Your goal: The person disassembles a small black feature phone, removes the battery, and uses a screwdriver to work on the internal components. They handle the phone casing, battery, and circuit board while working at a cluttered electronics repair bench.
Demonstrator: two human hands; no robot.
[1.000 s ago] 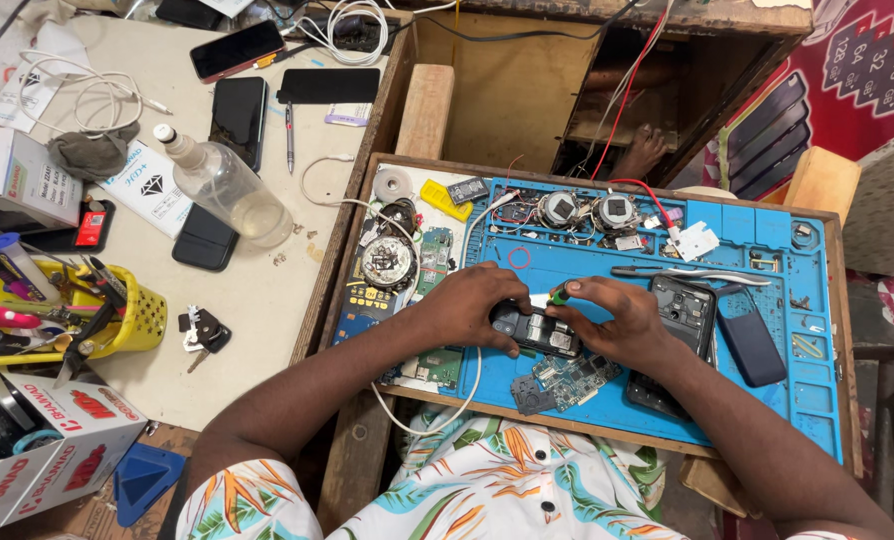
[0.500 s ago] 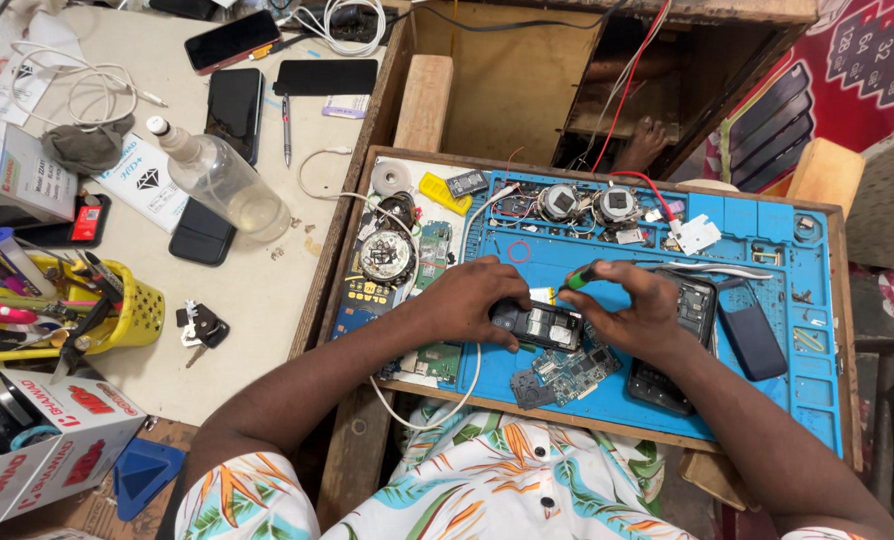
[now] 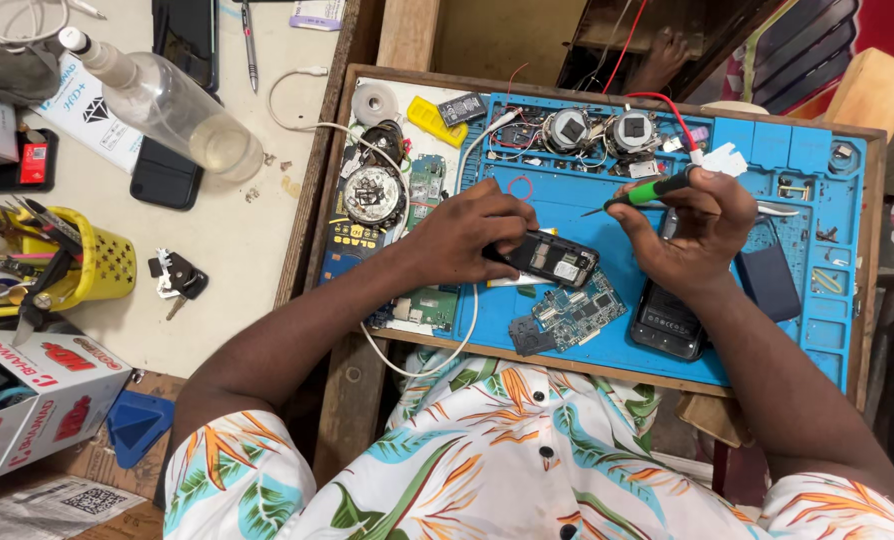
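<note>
My left hand grips one end of a small black phone body that lies opened on the blue work mat. In my right hand is a green-handled screwdriver, its tip pointing left and raised a little above the mat, apart from the phone body. A green circuit board and a dark cover piece lie just below the phone body. A black phone back sits under my right wrist.
The mat lies in a wooden tray with small round parts, a wire coil and a dark blue battery. To the left stand a clear bottle, a yellow tool cup, keys and a cardboard box.
My right hand has lifted off the phone body and drawn right and up, now holding the green screwdriver. The view has moved closer. My left hand keeps its grip.
</note>
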